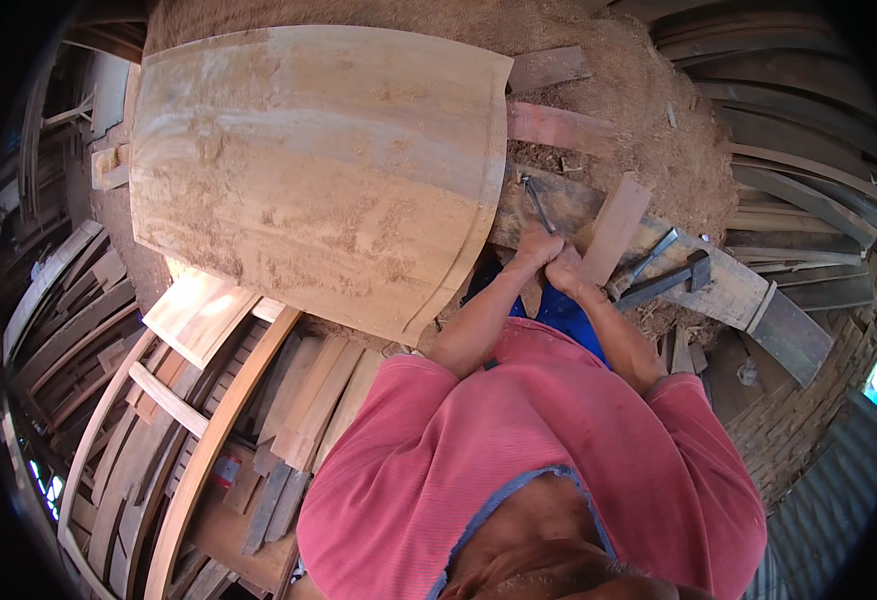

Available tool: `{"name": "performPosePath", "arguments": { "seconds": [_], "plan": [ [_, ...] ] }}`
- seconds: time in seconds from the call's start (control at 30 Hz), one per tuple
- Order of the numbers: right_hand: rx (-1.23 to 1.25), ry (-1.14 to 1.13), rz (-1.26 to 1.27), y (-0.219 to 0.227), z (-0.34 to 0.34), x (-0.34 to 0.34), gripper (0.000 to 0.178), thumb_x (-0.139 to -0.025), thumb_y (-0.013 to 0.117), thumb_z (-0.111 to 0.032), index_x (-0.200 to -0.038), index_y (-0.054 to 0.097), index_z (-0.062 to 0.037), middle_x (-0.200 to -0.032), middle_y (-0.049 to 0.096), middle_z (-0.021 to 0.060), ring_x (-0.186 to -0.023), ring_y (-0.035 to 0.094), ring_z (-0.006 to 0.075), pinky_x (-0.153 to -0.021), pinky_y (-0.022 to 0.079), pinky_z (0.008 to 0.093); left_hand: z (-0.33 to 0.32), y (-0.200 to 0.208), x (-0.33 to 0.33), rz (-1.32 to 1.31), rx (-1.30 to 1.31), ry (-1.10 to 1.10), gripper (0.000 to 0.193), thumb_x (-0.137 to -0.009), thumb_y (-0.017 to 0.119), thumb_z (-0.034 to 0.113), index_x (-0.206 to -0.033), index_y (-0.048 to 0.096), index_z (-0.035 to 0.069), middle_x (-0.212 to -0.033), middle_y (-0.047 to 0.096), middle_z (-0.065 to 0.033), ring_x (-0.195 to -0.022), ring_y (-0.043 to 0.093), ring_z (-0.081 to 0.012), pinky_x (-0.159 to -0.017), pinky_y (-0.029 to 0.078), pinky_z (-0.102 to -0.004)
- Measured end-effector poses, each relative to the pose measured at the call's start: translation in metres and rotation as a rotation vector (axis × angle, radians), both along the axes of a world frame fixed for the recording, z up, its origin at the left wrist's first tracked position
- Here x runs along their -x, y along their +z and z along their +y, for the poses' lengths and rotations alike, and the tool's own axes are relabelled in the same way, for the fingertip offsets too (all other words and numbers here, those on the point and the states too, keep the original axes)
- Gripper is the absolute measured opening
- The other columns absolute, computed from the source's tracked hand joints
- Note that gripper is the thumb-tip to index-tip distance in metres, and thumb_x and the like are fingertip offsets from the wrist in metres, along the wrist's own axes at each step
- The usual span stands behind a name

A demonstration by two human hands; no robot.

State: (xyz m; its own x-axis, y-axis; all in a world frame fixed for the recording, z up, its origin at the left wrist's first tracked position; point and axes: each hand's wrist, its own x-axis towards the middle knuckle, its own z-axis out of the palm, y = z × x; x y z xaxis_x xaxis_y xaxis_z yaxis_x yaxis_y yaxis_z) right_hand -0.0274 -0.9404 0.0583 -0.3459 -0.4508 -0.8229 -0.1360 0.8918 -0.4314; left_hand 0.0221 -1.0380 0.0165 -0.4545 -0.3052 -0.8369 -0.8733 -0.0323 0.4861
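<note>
My left hand point(538, 246) is closed around the near end of a slim dark metal tool point(536, 200) with a small head at its far end. The tool slants over a worn wooden work board point(571, 204). Close beside it, almost touching, my right hand point(565, 271) is curled closed; whatever it may hold is hidden. A flat reddish wooden piece point(617, 226) lies across the board just right of that hand. Farther right are a narrow tool with a bluish handle point(656, 254) and a dark L-shaped tool point(667, 281).
A large wooden panel point(319, 170) strewn with sawdust spreads at the left. Planks point(324, 400) and a curved wooden frame point(214, 440) lie at the lower left. Stacked boards point(799, 190) line the right side. Sawdust point(649, 90) covers the far ground.
</note>
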Motion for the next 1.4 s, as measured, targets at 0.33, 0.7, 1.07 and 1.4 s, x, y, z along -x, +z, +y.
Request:
{"name": "performPosePath", "arguments": {
  "seconds": [0.33, 0.7, 1.07, 1.4],
  "plan": [
    [-0.194, 0.082, -0.324, 0.094, -0.082, 0.099, 0.027, -0.086, 0.062, -0.02, -0.095, 0.062, 0.005, -0.073, 0.062, 0.0122, -0.052, 0.059, 0.0206, -0.044, 0.047, 0.0372, -0.023, 0.013, 0.006, 0.477, -1.266, 0.928, 0.075, -0.097, 0.033, 0.068, -0.135, 0.047, 0.004, -0.121, 0.062, -0.0154, -0.111, 0.058, -0.0281, -0.09, 0.046, -0.0462],
    [-0.281, -0.06, -0.199, 0.042, -0.06, 0.063, 0.022, -0.086, 0.059, -0.015, -0.074, 0.062, 0.003, -0.064, 0.059, 0.0133, -0.047, 0.055, 0.0225, -0.038, 0.034, 0.0411, -0.041, 0.062, 0.04, 0.019, -0.856, 0.871, 0.055, -0.086, 0.063, 0.044, -0.111, 0.061, -0.005, -0.085, 0.069, -0.0163, -0.072, 0.067, -0.0341, -0.058, 0.053, -0.0468],
    [-0.11, -0.102, 0.037, 0.018, -0.022, 0.008, 0.031, -0.088, 0.061, -0.021, -0.108, 0.064, 0.0034, -0.103, 0.068, 0.0266, -0.097, 0.067, 0.0404, -0.078, 0.052, 0.0456, -0.009, 0.002, 0.012, -0.107, -0.074, 0.181, 0.042, -0.087, 0.061, 0.025, -0.105, 0.066, -0.013, -0.105, 0.067, -0.0345, -0.1, 0.069, -0.0421, -0.084, 0.055, -0.0454],
    [0.065, 0.097, 0.143, -0.034, 0.013, 0.015, 0.029, -0.087, 0.059, -0.019, -0.106, 0.066, 0.0016, -0.101, 0.068, 0.0281, -0.096, 0.066, 0.0427, -0.078, 0.052, 0.0482, 0.009, -0.015, 0.012, 0.121, -0.119, 0.383, 0.047, -0.091, 0.062, 0.04, -0.1, 0.069, -0.005, -0.098, 0.071, -0.0264, -0.093, 0.07, -0.0373, -0.079, 0.055, -0.0447]
  ]
}}
